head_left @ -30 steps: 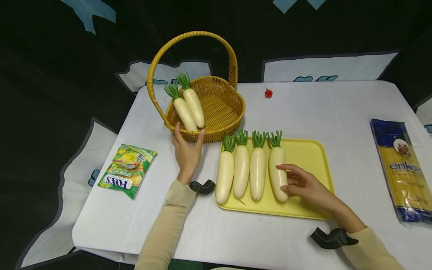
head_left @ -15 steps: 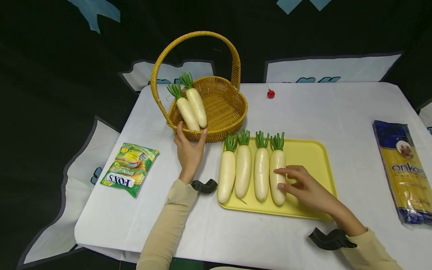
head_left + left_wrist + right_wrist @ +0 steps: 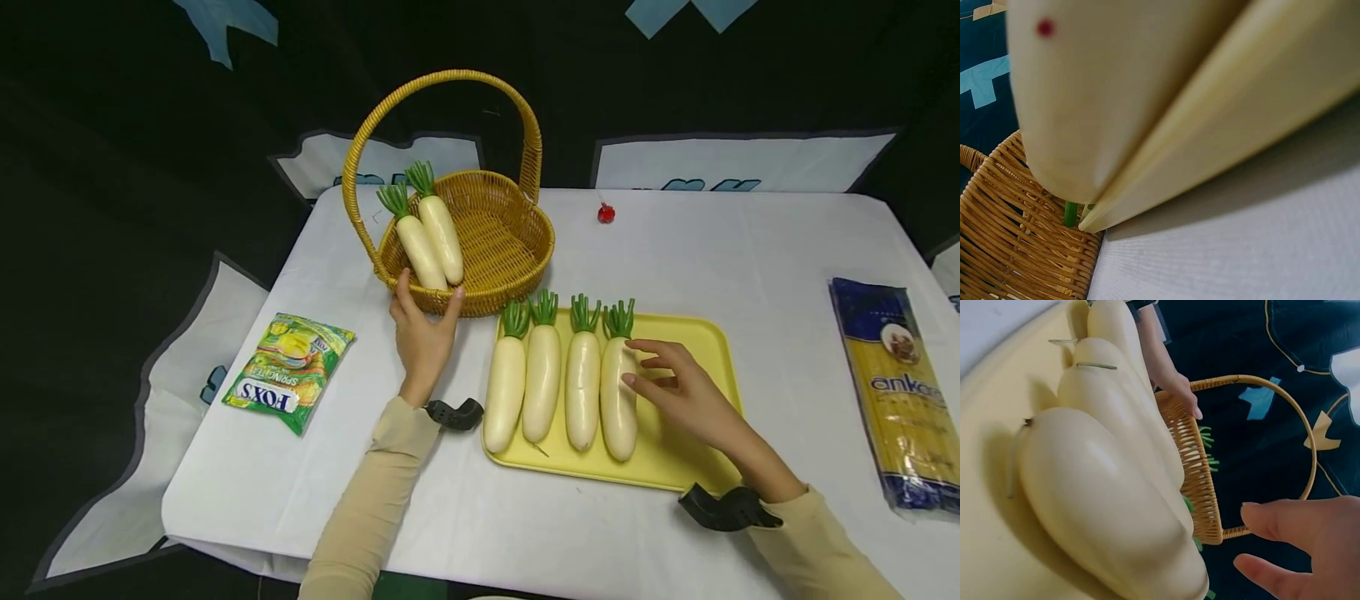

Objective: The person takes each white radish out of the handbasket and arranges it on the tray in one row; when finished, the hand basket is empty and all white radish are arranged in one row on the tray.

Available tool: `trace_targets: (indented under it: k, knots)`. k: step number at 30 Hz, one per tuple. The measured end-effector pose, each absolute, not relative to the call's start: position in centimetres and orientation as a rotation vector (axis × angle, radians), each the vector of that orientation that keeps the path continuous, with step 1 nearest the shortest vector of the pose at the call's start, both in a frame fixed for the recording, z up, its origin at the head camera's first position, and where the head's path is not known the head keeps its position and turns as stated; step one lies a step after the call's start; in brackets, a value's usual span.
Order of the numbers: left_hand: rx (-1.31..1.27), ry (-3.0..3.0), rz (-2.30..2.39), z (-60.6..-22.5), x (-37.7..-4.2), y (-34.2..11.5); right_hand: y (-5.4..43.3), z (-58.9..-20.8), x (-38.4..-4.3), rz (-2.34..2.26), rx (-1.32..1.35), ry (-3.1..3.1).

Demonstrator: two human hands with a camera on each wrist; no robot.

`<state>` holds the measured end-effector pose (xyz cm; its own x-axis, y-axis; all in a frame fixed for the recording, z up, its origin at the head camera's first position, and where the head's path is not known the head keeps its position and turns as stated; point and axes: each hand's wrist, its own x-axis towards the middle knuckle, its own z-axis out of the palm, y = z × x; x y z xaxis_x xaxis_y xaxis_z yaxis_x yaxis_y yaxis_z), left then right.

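At the front rim of a wicker basket (image 3: 495, 250) my left hand (image 3: 426, 346) grips with thumb and fingertips over the edge. Inside the basket lean two white radishes (image 3: 441, 237) with green stalks. Several more white radishes (image 3: 583, 387) lie side by side on a yellow tray (image 3: 697, 342). My right hand (image 3: 686, 396) hovers over the upper part of the rightmost radish (image 3: 619, 417), thumb and fingers spread. The right wrist view shows its fingertips (image 3: 1257, 519) apart with nothing between them. A blurred radish (image 3: 1079, 94) and the tray's edge (image 3: 1229, 125) fill much of the left wrist view.
A green snack packet (image 3: 291, 371) lies on the white tablecloth to the left. To the far right is a long pasta packet (image 3: 896, 392). A small red object (image 3: 606, 213) sits behind the tray. The basket's tall handle (image 3: 442, 77) arches above it.
My right hand has moved the rightmost radish left against its neighbour, let go, and shifted up toward its stalks. My left hand stays at the basket. The head view has shifted slightly.
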<state>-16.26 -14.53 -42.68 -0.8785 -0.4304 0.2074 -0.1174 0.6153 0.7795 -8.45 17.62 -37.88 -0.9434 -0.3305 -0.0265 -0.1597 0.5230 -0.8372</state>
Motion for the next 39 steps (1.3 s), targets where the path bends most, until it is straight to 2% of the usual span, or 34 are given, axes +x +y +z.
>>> trace_targets:
  k: [13,23,30,39]
  knots:
    - [0.438,-2.473,-1.15,-42.4,-16.2,-14.8,13.6,-36.7,-12.1,-1.596,-0.44,2.642]
    - [0.432,-2.465,-1.129,-42.2,-16.3,-15.1,6.2,-34.3,-17.8,-1.729,-0.6,2.483]
    - [0.451,-2.481,-1.114,-42.4,-16.3,-14.9,1.4,-34.2,-22.3,-1.664,-0.64,2.472]
    - [0.465,-2.483,-1.101,-42.6,-16.4,-14.5,-3.4,-33.5,-24.9,-1.476,-0.693,2.536]
